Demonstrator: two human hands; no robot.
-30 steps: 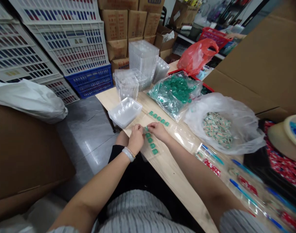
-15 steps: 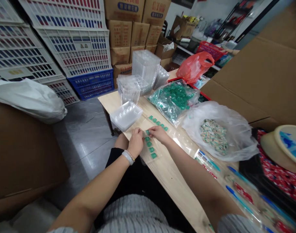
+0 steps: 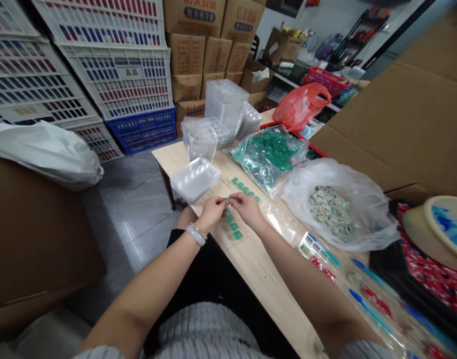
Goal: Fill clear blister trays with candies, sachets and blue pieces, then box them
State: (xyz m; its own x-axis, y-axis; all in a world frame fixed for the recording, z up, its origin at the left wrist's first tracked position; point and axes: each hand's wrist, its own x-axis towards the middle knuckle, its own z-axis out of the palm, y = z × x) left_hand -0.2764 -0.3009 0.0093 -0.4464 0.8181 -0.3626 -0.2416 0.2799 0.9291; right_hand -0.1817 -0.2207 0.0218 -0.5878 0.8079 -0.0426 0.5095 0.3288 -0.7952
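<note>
My left hand (image 3: 212, 213) and my right hand (image 3: 247, 208) meet fingertip to fingertip over the near edge of the wooden table. Both pinch a small green plastic piece (image 3: 228, 199), mostly covered by the fingers. Just below them, a short row of green pieces (image 3: 233, 227) runs toward me on the table. A bit of red shows under my left fingertips; its kind is unclear. Beyond my right hand lies a second row of green pieces (image 3: 245, 190). A white shallow tray (image 3: 196, 179) sits at the table's corner, left of the hands.
Stacked clear plastic boxes (image 3: 226, 107) stand behind the tray. A bag of green pieces (image 3: 269, 152) and a white plastic bag (image 3: 366, 209) with small packets lie to the right. Blue-tipped sticks (image 3: 370, 306) lie nearer. Crates (image 3: 119, 75) and cartons (image 3: 187, 55) are stacked beyond.
My left hand has turned inward and its fingertips have come against those of my right hand. The green piece between them is now raised from the row. A red bit has come into view.
</note>
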